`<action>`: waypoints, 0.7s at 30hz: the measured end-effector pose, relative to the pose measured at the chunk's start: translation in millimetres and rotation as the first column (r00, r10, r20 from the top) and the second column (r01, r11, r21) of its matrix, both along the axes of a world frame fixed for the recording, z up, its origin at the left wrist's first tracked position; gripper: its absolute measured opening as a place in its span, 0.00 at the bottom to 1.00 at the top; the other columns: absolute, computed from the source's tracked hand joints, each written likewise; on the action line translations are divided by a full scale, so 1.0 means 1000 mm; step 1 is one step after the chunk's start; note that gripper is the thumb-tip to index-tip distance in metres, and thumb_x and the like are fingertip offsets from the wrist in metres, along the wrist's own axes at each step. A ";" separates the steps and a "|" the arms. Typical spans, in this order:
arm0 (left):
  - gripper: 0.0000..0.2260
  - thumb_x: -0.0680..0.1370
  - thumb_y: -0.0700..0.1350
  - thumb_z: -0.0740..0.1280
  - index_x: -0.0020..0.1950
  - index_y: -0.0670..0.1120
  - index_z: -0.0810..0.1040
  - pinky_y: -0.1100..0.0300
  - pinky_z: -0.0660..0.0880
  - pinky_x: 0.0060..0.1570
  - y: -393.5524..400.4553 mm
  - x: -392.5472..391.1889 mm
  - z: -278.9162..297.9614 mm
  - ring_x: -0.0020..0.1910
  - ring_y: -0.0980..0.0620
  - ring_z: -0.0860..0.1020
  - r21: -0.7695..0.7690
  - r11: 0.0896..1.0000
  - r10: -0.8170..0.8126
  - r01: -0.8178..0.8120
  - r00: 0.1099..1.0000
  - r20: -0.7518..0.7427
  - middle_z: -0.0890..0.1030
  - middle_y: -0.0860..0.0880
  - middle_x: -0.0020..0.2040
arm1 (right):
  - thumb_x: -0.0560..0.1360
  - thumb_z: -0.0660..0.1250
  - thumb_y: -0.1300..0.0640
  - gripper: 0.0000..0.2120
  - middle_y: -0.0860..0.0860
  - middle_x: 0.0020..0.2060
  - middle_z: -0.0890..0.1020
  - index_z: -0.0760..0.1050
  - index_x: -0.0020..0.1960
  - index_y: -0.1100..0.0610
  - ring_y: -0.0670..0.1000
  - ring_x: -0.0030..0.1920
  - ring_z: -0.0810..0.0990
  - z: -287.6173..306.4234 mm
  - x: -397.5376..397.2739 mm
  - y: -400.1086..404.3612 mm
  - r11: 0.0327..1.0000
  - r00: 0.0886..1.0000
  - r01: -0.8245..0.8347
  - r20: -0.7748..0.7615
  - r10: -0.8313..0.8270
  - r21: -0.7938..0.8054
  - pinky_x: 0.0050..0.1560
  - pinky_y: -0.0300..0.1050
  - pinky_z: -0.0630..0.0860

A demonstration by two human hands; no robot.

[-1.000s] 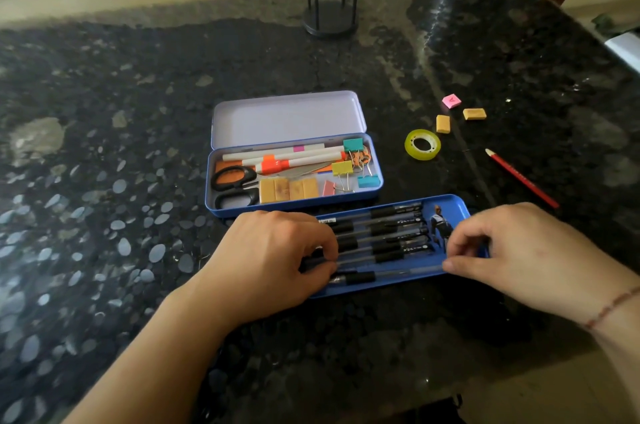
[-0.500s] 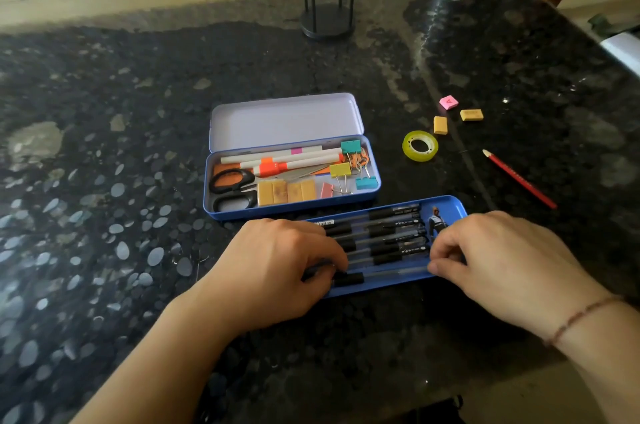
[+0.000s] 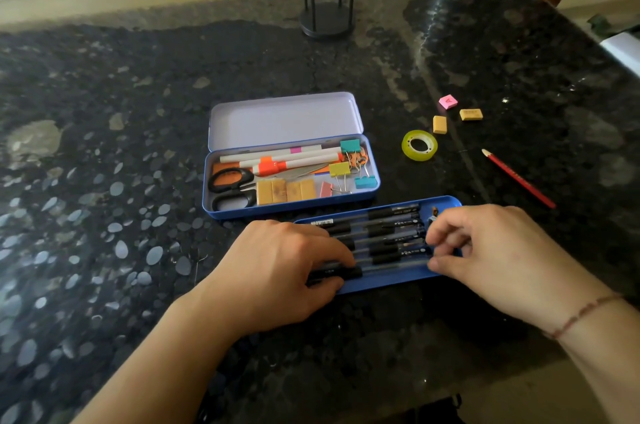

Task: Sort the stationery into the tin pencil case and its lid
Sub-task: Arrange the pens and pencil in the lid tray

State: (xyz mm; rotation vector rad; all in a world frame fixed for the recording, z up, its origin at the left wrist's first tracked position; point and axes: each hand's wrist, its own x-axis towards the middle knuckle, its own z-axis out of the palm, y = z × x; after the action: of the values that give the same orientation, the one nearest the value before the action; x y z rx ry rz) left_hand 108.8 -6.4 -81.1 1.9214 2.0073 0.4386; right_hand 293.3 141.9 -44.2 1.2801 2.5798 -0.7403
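Both hands work the nearest pen (image 3: 367,269) in the blue lid (image 3: 391,280) on the worktop (image 3: 104,181). Left hand (image 3: 277,271) pinches its capped end; right hand (image 3: 485,250) seems to pinch the other end, though its fingertips are partly hidden. Best pressed down level, parallel to its neighbours.

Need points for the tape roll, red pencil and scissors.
tape roll (image 3: 419,145): head view, on its yellow-green ring, near edge.
red pencil (image 3: 519,179): head view, mid-shaft.
scissors (image 3: 231,180): head view, on the upper black handle loop.
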 end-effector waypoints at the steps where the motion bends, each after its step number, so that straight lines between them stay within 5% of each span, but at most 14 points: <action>1: 0.13 0.71 0.57 0.65 0.54 0.61 0.79 0.55 0.78 0.38 0.000 0.000 0.000 0.44 0.60 0.80 -0.003 1.000 0.001 -0.001 1.000 -0.005 0.82 0.61 0.48 | 0.68 0.76 0.52 0.08 0.42 0.33 0.81 0.76 0.41 0.45 0.40 0.34 0.78 -0.002 0.000 0.000 1.000 1.000 -0.003 0.008 0.003 0.008 0.38 0.38 0.75; 10: 0.08 0.70 0.57 0.67 0.47 0.59 0.76 0.58 0.76 0.33 -0.001 -0.005 0.001 0.36 0.60 0.76 -0.025 1.000 0.014 -0.014 1.000 -0.016 0.79 0.60 0.40 | 0.68 0.75 0.50 0.09 0.44 0.33 0.81 0.75 0.41 0.45 0.40 0.31 0.77 -0.005 -0.001 0.001 0.998 0.999 -0.053 -0.007 0.053 -0.034 0.34 0.34 0.70; 13: 0.07 0.70 0.57 0.66 0.46 0.59 0.75 0.60 0.75 0.32 -0.001 -0.004 0.002 0.34 0.60 0.75 -0.021 1.000 0.018 -0.019 0.999 -0.037 0.79 0.60 0.38 | 0.67 0.75 0.47 0.07 0.43 0.31 0.81 0.78 0.40 0.46 0.40 0.31 0.77 -0.007 0.002 0.011 0.997 0.987 0.070 -0.144 -0.075 -0.036 0.34 0.37 0.73; 16: 0.07 0.69 0.57 0.65 0.45 0.58 0.75 0.61 0.74 0.30 -0.001 -0.002 0.000 0.32 0.59 0.75 -0.008 0.999 0.032 -0.033 0.998 -0.047 0.78 0.60 0.36 | 0.71 0.71 0.50 0.05 0.42 0.37 0.79 0.79 0.46 0.48 0.47 0.39 0.78 -0.012 0.004 0.033 0.938 0.921 0.283 -0.330 -0.207 0.199 0.37 0.41 0.73; 19: 0.07 0.69 0.57 0.66 0.44 0.58 0.74 0.66 0.69 0.28 -0.001 -0.002 -0.002 0.30 0.60 0.73 -0.004 0.999 0.036 -0.036 0.998 -0.056 0.74 0.61 0.33 | 0.73 0.69 0.51 0.17 0.51 0.57 0.77 0.75 0.61 0.50 0.57 0.59 0.73 -0.022 0.010 0.058 0.843 0.936 0.353 -0.159 -0.315 0.407 0.50 0.54 0.75; 21: 0.07 0.69 0.57 0.66 0.44 0.59 0.74 0.68 0.67 0.28 -0.002 -0.002 -0.002 0.29 0.60 0.72 -0.003 0.999 0.039 -0.039 0.998 -0.052 0.72 0.62 0.33 | 0.73 0.69 0.49 0.22 0.55 0.63 0.73 0.72 0.66 0.51 0.60 0.63 0.70 -0.029 0.020 0.070 0.819 0.894 0.402 0.020 -0.449 0.409 0.52 0.58 0.75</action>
State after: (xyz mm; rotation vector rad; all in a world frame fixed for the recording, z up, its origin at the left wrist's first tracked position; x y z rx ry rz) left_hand 106.8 -8.1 -82.6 1.9132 2.0803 0.3977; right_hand 313.0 212.0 -73.4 2.0028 2.4446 -0.1770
